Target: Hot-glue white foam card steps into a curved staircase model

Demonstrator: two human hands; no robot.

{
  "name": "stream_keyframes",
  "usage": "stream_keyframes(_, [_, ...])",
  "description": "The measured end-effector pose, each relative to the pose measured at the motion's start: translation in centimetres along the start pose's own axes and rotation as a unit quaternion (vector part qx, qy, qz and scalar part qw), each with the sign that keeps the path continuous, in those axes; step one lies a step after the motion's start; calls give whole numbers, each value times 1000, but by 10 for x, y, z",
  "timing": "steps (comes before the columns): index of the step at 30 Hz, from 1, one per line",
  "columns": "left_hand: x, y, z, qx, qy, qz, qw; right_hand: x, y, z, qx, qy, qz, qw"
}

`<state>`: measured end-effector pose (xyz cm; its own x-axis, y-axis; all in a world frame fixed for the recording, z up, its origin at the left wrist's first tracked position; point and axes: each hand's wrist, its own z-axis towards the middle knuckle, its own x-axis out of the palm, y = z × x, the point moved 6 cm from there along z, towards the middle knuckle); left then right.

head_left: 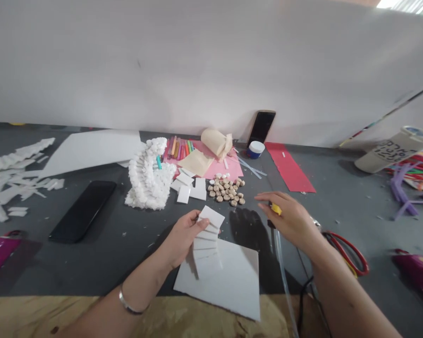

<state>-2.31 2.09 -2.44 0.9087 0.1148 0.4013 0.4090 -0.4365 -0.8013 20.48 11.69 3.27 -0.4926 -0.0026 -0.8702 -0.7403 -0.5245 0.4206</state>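
Pinched between the thumb and fingers of my left hand (189,234) is a small white stepped strip (208,237), made of flat pieces set like stairs. It is above a white board (232,277) at the table's front edge. To the right, my right hand (285,216) is closed around a glue gun (276,209), mostly hidden by the hand; a yellow part shows between the fingers. A long clear glue stick (284,277) trails from it towards me. Ahead are small white squares (184,193) and a cluster of round wooden discs (226,191).
A white textured curved model (150,180) stands behind my left hand. A black phone (82,211) lies left, near white paper strips (7,188). Another phone (261,127) leans on the wall beside a small jar (255,149). Red-handled scissors (352,251) and a tilted cup (391,150) are right.
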Motion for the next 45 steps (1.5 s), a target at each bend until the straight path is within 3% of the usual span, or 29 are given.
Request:
stream_keyframes(8, [-1,0,-1,11,18,26,999,27,55,54,-77,74,-13,994])
stream_keyframes(13, [0,2,0,39,56,61,996,68,85,84,-122,76,-48,988])
stream_keyframes(18, [-2,2,-1,49,59,62,995,98,101,90,-123,96,-56,986])
stream_keyframes(23, [-2,1,-2,89,41,139,985,79,89,81,-75,87,-19,993])
stream_keyframes(25, [-5,0,-1,127,5,187,974,65,78,72,-26,84,36,995])
stream_keyframes(30, [-15,-16,-6,282,-127,303,901,40,60,36,63,104,254,959])
stream_keyframes(34, [-8,-32,-23,336,-149,393,843,38,72,1,68,125,264,954])
stream_keyframes(36, [0,-32,-28,320,-116,401,851,40,81,-13,70,134,247,957])
stream_keyframes(40, [9,-21,-28,236,-57,360,901,36,81,-30,34,106,186,976])
stream_keyframes(42, [8,-15,-24,196,-44,300,932,22,62,-35,-1,38,130,991])
stream_keyframes(45, [4,-12,-20,150,-38,205,966,0,11,-47,-4,-58,-19,998])
